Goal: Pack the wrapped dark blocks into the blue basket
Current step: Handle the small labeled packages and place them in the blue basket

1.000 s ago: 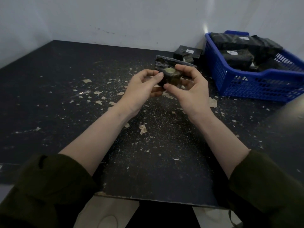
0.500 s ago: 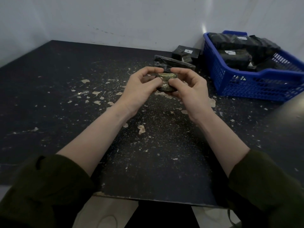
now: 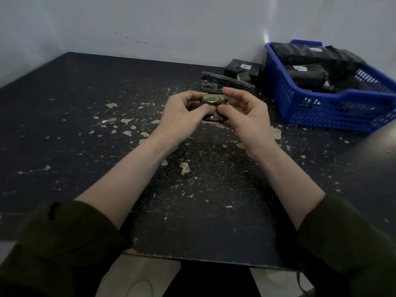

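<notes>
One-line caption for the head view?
Left hand and right hand pinch a wrapped block; blue basket at right holds more.

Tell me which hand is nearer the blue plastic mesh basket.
Right. The right hand is just left of the blue plastic mesh basket, apart from it, gripping a small shiny wrapped dark block. The left hand grips the block's other side, farther from the basket.

We see a small wrapped block (image 3: 215, 108) pinched between left hand (image 3: 182, 121) and right hand (image 3: 246, 118); the blue basket (image 3: 321, 116) holds several dark blocks (image 3: 306, 73); two more blocks (image 3: 243, 70) lie near it.
</notes>
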`<state>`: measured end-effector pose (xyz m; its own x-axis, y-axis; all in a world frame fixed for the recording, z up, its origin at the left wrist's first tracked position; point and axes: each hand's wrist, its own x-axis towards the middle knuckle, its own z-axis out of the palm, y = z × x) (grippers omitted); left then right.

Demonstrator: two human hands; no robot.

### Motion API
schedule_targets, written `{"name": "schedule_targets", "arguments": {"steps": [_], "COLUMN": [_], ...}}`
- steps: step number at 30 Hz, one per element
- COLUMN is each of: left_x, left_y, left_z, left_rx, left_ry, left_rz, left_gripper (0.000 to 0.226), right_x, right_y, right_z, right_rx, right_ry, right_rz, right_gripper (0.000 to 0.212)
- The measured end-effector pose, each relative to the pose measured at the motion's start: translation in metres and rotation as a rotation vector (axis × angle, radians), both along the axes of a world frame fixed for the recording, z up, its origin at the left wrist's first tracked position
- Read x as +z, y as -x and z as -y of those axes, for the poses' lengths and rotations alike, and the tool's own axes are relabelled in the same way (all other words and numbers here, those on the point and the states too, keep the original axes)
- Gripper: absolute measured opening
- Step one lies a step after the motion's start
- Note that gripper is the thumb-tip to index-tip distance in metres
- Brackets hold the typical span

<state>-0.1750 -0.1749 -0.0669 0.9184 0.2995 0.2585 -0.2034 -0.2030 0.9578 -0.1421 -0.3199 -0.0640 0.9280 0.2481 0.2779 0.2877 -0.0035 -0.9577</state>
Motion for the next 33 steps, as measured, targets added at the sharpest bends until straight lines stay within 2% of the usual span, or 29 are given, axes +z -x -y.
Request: {"name": "schedule_targets", "arguments": {"steps": [9,11,13,15,19,23,27,33], "left_x": [-0.0026,-0.0009,0.0043,0.0065,0.0043,0.0035,0.0005,0.0029], "left_y": [0.0012,0.0016,0.0035,0.0031,0.0023,0.0045,0.0052,0.0039], "left_z": [-0.0022,-0.0037,-0.0049,-0.0054,-0.0051,-0.0033,-0.0009,-0.0030], "left_rx": [-0.046,-0.101,-0.186,-0.188,-0.029,0.010,0.018,-0.036], "left_ry": [-0.043,0.043,0.237,0.335,0.260,0.143,0.101,0.082], "left_rz": [0.041,-0.005,-0.080,-0.101,-0.032,0.042,0.055,0.044], "left_gripper": [0.037,0.038,0.029,0.024,0.026,0.033,0.038,0.041], "right_x": [-0.0005,-0.0008,-0.0009,-0.0010,0.0003,0.0005,-0.0004,-0.0018], "right_y": [-0.0015,-0.0030,-0.0042,-0.0046,-0.0030,-0.0007,-0.0010,-0.0036], "right_z": [0.0051,0.0066,0.0073,0.0077,0.0064,0.0044,0.0014,0.0055], "right_rx": [0.003,0.005,0.012,0.032,0.101,0.123,0.060,0.017], "right_ry": [0.032,0.030,0.035,0.031,-0.062,-0.091,-0.062,0.012], "right_rz": [0.159,0.202,0.241,0.246,0.118,-0.027,-0.026,0.104], "right_gripper": [0.041,0.042,0.042,0.042,0.042,0.032,0.033,0.042]}}
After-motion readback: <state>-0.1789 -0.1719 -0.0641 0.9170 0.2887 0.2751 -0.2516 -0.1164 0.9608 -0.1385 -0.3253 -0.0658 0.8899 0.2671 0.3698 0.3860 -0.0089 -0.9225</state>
